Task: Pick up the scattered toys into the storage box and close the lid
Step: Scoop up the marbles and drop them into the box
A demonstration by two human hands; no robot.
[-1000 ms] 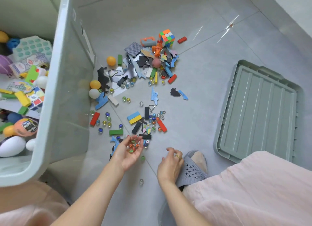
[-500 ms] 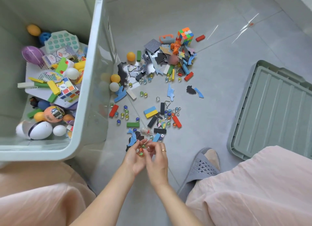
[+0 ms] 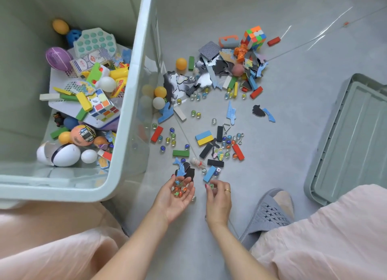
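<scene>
Reading no text, label, brand or number with any certainty anywhere. Showing printed characters on the card box [image 3: 89,62] lying inside the storage box [image 3: 134,74], near its far wall, but blurring them too much for reading. Carrying a printed picture and small dark marks on the orange ball [image 3: 83,135] toward the near end of the same storage box, again too small for making out. Bearing a faint pale pattern on the purple ball [image 3: 58,58] beside the card box, not resolving into letters.
</scene>
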